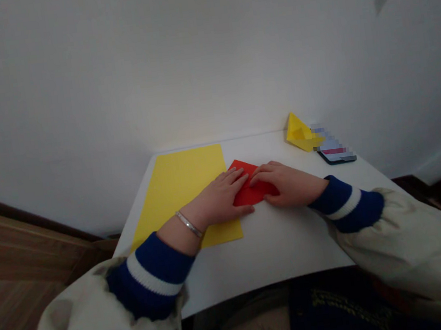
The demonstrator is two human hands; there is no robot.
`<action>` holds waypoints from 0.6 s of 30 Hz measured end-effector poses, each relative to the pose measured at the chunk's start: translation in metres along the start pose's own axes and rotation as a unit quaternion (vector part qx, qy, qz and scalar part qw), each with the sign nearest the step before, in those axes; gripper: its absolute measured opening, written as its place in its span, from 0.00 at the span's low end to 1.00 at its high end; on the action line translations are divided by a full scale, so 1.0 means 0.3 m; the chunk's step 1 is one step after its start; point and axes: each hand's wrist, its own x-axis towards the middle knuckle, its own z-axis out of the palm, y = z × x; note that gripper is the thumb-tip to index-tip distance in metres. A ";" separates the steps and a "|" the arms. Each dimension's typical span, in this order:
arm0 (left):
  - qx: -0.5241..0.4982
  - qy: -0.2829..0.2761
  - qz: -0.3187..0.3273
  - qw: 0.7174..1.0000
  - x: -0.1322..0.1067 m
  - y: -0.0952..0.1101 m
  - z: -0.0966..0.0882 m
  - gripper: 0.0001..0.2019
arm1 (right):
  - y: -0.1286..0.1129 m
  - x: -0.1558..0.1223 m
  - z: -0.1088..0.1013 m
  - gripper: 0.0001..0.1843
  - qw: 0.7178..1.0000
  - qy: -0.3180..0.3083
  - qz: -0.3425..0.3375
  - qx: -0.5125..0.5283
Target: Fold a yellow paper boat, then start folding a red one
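Note:
A folded piece of red paper [248,196] lies on the white table between my two hands. My left hand [224,194] rests flat on its left part, fingers stretched out and the thumb apart, near the lower edge. My right hand [283,183] grips the right side, with fingers curled over the top and the thumb at the lower edge. Both hands cover parts of the red paper, so its full outline is hidden. Partly under my left hand and wrist lies a flat yellow sheet of paper [183,188].
At the table's back right stands a folded yellow paper boat [298,135], beside a phone [337,149] with its screen lit. The white table [279,249] meets a pale wall [209,70] at the back. Wooden furniture [25,242] is on the left.

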 end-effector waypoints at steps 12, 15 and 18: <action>0.054 0.026 0.015 0.998 0.006 0.044 -0.026 0.30 | -0.006 -0.005 -0.006 0.23 0.999 -0.003 0.005 -0.034; 0.039 0.031 0.024 0.998 0.005 0.038 -0.030 0.26 | -0.004 -0.010 -0.008 0.22 1.000 -0.001 -0.001 -0.028; 0.025 0.029 0.038 0.999 0.003 0.028 -0.030 0.23 | 0.003 -0.013 -0.007 0.18 1.000 -0.001 -0.011 -0.023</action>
